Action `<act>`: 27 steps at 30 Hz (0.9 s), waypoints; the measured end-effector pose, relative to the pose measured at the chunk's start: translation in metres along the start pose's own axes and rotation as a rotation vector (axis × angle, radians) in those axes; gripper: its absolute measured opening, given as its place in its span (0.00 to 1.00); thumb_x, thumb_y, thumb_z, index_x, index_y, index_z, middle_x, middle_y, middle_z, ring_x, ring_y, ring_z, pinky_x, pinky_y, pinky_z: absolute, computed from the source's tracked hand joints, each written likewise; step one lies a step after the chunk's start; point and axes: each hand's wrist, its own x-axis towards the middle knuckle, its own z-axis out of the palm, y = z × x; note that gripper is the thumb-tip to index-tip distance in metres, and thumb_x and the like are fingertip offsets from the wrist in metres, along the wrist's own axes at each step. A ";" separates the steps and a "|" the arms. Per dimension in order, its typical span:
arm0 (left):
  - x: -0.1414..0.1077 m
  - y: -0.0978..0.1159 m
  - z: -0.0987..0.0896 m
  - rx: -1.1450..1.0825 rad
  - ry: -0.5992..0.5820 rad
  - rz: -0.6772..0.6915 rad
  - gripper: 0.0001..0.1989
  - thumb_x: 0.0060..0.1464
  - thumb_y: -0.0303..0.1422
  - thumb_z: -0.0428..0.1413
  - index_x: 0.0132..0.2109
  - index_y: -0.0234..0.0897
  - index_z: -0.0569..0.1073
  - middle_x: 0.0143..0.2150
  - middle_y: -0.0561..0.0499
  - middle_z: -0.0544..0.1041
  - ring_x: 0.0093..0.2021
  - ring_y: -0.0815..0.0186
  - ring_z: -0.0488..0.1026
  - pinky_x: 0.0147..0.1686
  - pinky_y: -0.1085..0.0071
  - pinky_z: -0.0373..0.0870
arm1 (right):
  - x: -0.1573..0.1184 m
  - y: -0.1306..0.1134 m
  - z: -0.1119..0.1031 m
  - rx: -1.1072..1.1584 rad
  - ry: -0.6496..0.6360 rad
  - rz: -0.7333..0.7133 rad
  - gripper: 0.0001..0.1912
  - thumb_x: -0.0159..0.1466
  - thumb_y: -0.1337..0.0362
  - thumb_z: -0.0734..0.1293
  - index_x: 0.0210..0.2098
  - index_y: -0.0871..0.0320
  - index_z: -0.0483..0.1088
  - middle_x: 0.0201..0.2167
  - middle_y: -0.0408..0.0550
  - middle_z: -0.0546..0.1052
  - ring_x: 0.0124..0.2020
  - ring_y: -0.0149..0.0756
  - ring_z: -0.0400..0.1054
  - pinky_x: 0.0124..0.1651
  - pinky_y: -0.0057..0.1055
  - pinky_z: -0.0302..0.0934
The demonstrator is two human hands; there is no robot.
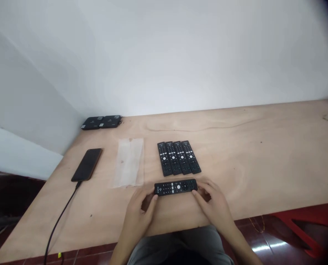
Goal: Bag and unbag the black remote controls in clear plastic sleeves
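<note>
A black remote control (pixel 168 188) lies crosswise close to the table's front edge, its buttons facing up. At its left end my left hand (pixel 140 206) is closed on it with thumb and fingers. My right hand (pixel 212 198) grips the opposite end the same way, thumb on the near edge. Just beyond, several more black remote controls (pixel 178 158) lie side by side in a slanted row, button side up. A flat, whitish translucent plastic sleeve (pixel 128 162) rests to the left of that row.
A dark phone (pixel 87 165) with a black cable (pixel 60 217) plugged in lies on the left of the wooden table (pixel 249 158). Two black boxes (pixel 101 122) sit in the back left corner by the white wall (pixel 180 55). Something red (pixel 313 224) stands below the right front edge.
</note>
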 end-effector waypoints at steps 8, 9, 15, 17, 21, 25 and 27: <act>0.001 -0.001 -0.001 -0.093 0.013 -0.091 0.09 0.67 0.40 0.65 0.50 0.44 0.86 0.49 0.47 0.89 0.50 0.51 0.87 0.55 0.50 0.86 | 0.001 -0.004 0.000 0.013 0.000 0.059 0.10 0.75 0.56 0.70 0.50 0.51 0.80 0.40 0.51 0.81 0.41 0.50 0.75 0.44 0.44 0.74; 0.001 -0.002 -0.001 -0.104 0.013 -0.125 0.10 0.66 0.40 0.66 0.51 0.44 0.86 0.49 0.46 0.89 0.49 0.51 0.87 0.54 0.51 0.86 | 0.001 -0.004 0.000 0.011 0.002 0.063 0.09 0.74 0.56 0.70 0.49 0.51 0.80 0.40 0.51 0.80 0.40 0.50 0.74 0.43 0.44 0.73; 0.005 -0.004 -0.001 -0.083 0.009 -0.130 0.18 0.64 0.39 0.66 0.59 0.44 0.84 0.57 0.44 0.88 0.56 0.49 0.86 0.59 0.49 0.84 | 0.000 -0.004 0.002 0.015 0.035 0.082 0.08 0.72 0.57 0.71 0.48 0.52 0.76 0.40 0.49 0.80 0.39 0.48 0.74 0.46 0.44 0.72; 0.006 -0.003 -0.002 -0.080 -0.014 -0.081 0.15 0.65 0.38 0.65 0.57 0.45 0.86 0.57 0.45 0.87 0.57 0.49 0.85 0.61 0.48 0.83 | 0.000 -0.005 0.002 0.021 0.030 0.089 0.07 0.72 0.57 0.71 0.46 0.52 0.75 0.37 0.48 0.79 0.38 0.47 0.73 0.45 0.43 0.72; 0.007 -0.001 -0.004 -0.081 -0.027 -0.058 0.11 0.65 0.38 0.67 0.53 0.45 0.87 0.54 0.45 0.87 0.55 0.50 0.85 0.59 0.49 0.84 | 0.003 -0.007 -0.001 0.051 0.019 0.117 0.07 0.72 0.57 0.71 0.44 0.53 0.76 0.34 0.45 0.77 0.37 0.46 0.74 0.45 0.41 0.72; 0.002 -0.004 -0.004 -0.090 -0.028 -0.046 0.09 0.66 0.38 0.67 0.50 0.44 0.88 0.50 0.45 0.89 0.50 0.51 0.88 0.55 0.52 0.87 | 0.004 -0.008 -0.006 0.145 -0.017 0.059 0.15 0.74 0.58 0.70 0.57 0.53 0.80 0.38 0.47 0.82 0.37 0.45 0.78 0.47 0.42 0.76; 0.000 -0.005 -0.004 -0.083 -0.026 -0.025 0.09 0.66 0.36 0.67 0.51 0.44 0.88 0.49 0.46 0.90 0.49 0.52 0.89 0.53 0.54 0.88 | 0.004 -0.008 -0.008 0.176 -0.029 0.002 0.14 0.75 0.59 0.70 0.56 0.52 0.82 0.43 0.50 0.84 0.39 0.45 0.80 0.48 0.41 0.78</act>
